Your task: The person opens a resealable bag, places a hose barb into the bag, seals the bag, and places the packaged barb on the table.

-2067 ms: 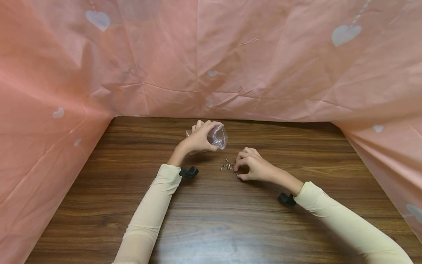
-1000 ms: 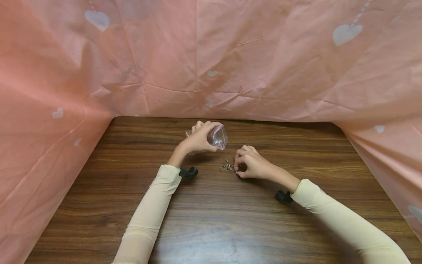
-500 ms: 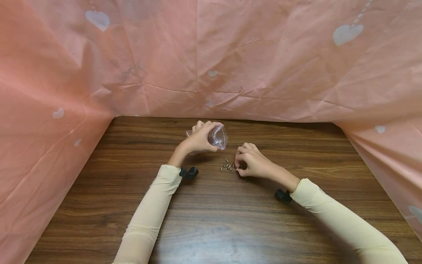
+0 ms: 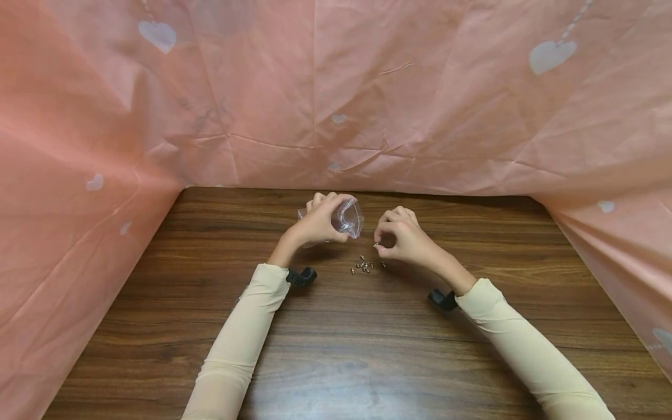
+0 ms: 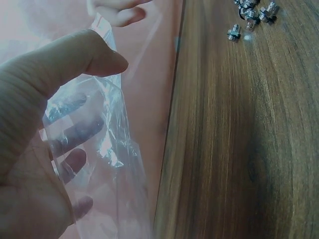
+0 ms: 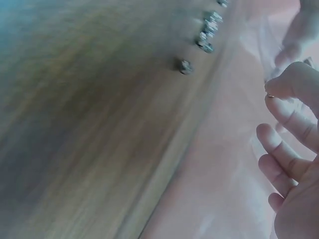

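Observation:
My left hand (image 4: 314, 224) holds a clear plastic bag (image 4: 354, 219), thumb and fingers spread at its mouth so that it gapes toward the right. In the left wrist view several fingers show through the film of the bag (image 5: 115, 154). Between right thumb and index finger, my right hand (image 4: 405, 238) pinches a tiny metal screw (image 4: 375, 245), mostly covered by the fingertips. That hand is raised just right of the bag's mouth. Below and between the hands lies a loose group of several small silvery screws (image 4: 364, 266), which appear to carry nuts or washers.
One stray screw (image 4: 384, 265) lies right of the group, below the right hand. The brown wood-grain table (image 4: 336, 338) ends at the back against a pink cloth (image 4: 336, 93) with white hearts, which also hangs at both sides.
My right hand has lifted a screw off the table and moved up and away from me, closer to the bag's mouth. The left hand and bag have stayed put.

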`<state>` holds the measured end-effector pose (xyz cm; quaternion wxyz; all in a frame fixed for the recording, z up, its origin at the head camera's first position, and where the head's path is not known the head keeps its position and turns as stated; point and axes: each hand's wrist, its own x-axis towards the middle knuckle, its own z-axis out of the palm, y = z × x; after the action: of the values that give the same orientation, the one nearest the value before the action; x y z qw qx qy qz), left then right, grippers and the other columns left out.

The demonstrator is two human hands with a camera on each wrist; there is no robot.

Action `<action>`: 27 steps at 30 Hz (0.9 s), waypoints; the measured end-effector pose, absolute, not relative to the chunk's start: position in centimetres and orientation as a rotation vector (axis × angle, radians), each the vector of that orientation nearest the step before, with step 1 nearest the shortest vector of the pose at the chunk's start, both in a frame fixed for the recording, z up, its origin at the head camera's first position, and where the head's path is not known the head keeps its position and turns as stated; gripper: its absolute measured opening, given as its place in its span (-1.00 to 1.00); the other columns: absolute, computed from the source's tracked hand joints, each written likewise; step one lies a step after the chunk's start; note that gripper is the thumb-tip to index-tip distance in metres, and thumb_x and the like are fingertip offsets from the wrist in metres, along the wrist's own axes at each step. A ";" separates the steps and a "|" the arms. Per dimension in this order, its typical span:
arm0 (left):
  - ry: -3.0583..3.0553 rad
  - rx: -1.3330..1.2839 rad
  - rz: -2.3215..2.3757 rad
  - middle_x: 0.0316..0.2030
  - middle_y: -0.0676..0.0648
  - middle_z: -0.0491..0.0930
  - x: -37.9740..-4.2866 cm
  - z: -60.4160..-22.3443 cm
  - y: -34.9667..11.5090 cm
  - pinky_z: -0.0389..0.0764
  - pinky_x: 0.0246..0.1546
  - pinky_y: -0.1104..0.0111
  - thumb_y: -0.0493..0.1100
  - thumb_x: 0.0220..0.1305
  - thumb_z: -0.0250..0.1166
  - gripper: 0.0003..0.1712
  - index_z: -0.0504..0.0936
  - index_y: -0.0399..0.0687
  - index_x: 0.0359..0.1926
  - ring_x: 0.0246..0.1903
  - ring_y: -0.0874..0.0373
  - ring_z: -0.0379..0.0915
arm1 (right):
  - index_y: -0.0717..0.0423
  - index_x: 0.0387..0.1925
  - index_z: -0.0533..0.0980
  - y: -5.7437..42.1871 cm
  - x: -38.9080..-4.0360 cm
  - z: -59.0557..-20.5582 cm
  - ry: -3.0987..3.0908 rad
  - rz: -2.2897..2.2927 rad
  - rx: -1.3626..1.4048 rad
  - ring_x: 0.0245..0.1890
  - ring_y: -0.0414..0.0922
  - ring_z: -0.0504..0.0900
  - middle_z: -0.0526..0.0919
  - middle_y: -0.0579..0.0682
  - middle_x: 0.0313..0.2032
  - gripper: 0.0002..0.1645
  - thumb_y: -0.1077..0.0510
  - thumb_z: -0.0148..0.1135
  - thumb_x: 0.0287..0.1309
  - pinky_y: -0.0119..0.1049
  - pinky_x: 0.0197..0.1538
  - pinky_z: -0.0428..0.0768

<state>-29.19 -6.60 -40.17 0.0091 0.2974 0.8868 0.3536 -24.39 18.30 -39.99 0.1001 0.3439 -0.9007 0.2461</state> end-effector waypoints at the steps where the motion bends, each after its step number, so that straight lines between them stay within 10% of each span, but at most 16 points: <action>1: 2.771 0.932 1.112 0.17 -0.08 0.48 -29.2 -40.2 -6.6 0.08 0.24 -0.04 -0.22 -0.15 0.61 0.01 0.40 0.06 0.40 0.14 -0.11 0.14 | 0.02 -0.48 0.61 18.3 -24.5 -39.9 -2.651 0.740 1.002 -0.13 -0.01 0.36 0.58 -0.02 -0.30 -0.83 0.25 0.49 -0.11 0.22 0.28 0.18; 27: 2.800 0.988 1.128 0.12 -0.12 0.51 -29.5 -40.1 -6.5 0.11 0.24 -0.03 -0.16 -0.16 0.59 -0.02 0.41 0.09 0.38 0.08 -0.06 0.19 | 0.04 -0.42 0.64 17.0 -26.4 -36.6 -2.415 0.989 0.840 -0.05 0.06 0.35 0.63 0.05 -0.23 -0.86 0.27 0.48 -0.02 0.13 0.20 0.12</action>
<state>-29.47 -6.53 -40.08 -0.0172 0.3109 0.8814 0.3551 -26.36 16.95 -36.59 0.1986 0.3004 -0.8634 0.3535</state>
